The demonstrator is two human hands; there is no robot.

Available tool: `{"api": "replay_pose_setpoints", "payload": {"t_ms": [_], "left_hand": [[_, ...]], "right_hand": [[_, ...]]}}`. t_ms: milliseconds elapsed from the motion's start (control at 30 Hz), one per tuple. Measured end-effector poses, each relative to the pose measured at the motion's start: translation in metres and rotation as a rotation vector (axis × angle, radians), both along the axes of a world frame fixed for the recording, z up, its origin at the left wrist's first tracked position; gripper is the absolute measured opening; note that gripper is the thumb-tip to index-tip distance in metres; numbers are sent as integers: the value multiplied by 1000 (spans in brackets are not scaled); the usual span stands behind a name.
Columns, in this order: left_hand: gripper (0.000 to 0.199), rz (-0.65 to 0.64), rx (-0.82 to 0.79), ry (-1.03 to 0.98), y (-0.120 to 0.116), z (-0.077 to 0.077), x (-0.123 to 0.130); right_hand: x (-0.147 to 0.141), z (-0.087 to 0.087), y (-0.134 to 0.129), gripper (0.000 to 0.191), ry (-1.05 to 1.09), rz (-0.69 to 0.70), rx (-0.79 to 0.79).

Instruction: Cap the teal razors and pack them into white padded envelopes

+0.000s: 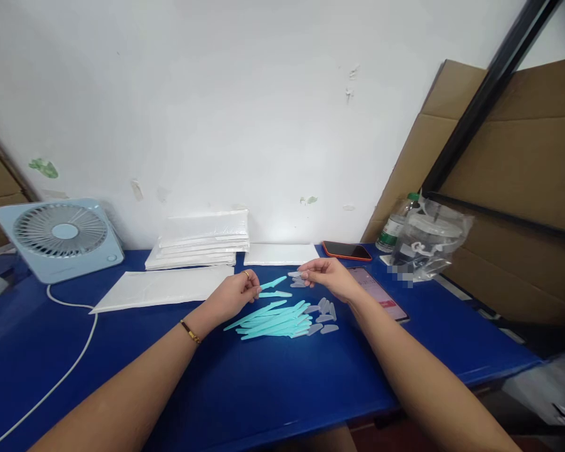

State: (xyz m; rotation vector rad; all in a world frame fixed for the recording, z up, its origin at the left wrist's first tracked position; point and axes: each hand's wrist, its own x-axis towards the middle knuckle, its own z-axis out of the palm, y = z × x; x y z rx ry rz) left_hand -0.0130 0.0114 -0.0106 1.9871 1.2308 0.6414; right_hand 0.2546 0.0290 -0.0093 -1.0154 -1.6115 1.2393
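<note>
My left hand [235,293] is closed, its fingertips pinching slim teal eyebrow razors [274,284]; two of them stick out toward the right. Opposite it, my right hand [332,276] is closed too, with thumb and fingers gripping small clear blade caps [296,280]. A gap separates the razors from those caps. Below both hands a loose pile of teal eyebrow razors [273,322] lies on the blue table [282,389]. Several more clear caps [327,317] are scattered at the pile's right end.
White padded envelopes [202,238] are stacked by the wall, with one envelope [164,287] lying in front. At left stands a light blue fan [66,232] with a white cable. Two phones [347,251], a bottle [395,226] and a bagged cup [424,242] are at right.
</note>
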Motion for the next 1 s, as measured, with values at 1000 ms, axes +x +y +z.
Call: {"api": "replay_pose_setpoints", "payload": {"t_ms": [1000], "left_hand": [[16,-111,183,451,-16,12,4]], "right_hand": [[-1,-18,12,9,-904,-94,554]]}}
